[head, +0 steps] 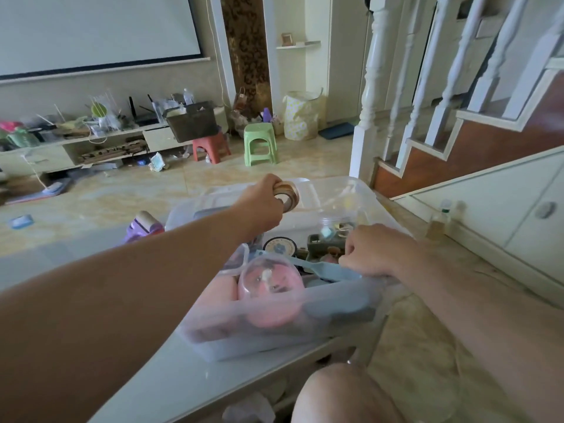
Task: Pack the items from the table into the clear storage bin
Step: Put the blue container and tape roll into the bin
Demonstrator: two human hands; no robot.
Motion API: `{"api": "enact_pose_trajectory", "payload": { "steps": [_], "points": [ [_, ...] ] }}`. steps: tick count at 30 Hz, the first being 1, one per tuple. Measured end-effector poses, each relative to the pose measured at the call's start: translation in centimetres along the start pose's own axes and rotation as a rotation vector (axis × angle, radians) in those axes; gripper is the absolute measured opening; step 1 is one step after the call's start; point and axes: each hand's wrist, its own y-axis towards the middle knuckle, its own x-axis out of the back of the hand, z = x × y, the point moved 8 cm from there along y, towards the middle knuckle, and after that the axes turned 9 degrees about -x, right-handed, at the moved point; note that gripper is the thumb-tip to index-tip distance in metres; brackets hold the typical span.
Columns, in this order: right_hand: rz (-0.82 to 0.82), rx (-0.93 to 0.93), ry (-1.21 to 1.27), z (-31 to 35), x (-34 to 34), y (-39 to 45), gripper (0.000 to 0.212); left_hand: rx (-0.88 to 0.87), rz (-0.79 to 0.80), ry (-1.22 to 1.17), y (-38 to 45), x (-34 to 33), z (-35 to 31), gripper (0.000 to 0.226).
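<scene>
Here the left hand (262,199), arm stretched forward, grips a stack of tape rolls (288,195) on edge above the clear storage bin (274,328) on the worktop (171,374). The right hand (374,250), fingers curled, pinches something blue at the bin's rim.

Left hand (263,199): fingers wrap tape roll (288,195), near half hidden. Right hand (370,250): fingertips curled under, hidden; grip unclear. Bin (274,328) near wall cloudy, contents behind it smeared. Pink item (270,288) unidentifiable. Small things at bin's far right corner too blurred to name. Both forearms cut by frame edges.
</scene>
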Motion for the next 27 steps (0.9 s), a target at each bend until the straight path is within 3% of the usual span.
{"api": "enact_pose_trajectory", "payload": {
  "steps": [2,5,10,14,19,23,27],
  "points": [
    [-0.054,0.007,0.095,-0.4,0.3,-0.1,0.022,-0.002,0.025,0.169,0.4,-0.5,1.1,0.038],
    [-0.109,0.033,0.168,-0.4,0.7,-0.5,0.022,-0.010,0.163,0.395,1.0,-1.8,3.0,0.057],
    [-0.212,0.111,0.110,0.3,1.2,-0.6,0.073,-0.209,0.313,0.618,0.0,-4.3,3.5,0.074],
    [-0.267,0.112,0.123,0.1,1.5,-0.9,0.080,-0.392,0.259,0.688,-2.7,-3.2,1.7,0.062],
    [-0.328,0.073,0.206,-0.1,2.1,-1.9,0.071,-0.479,0.152,0.670,-6.9,3.2,2.1,0.054],
    [-0.464,0.074,0.253,2.5,3.8,-3.2,0.061,-0.373,-0.003,0.665,-10.6,12.4,8.3,0.048],
    [-0.630,0.447,0.354,16.3,5.5,-7.4,0.048,-0.059,-0.197,0.589,-14.4,22.3,19.0,0.039]
  ]
}}
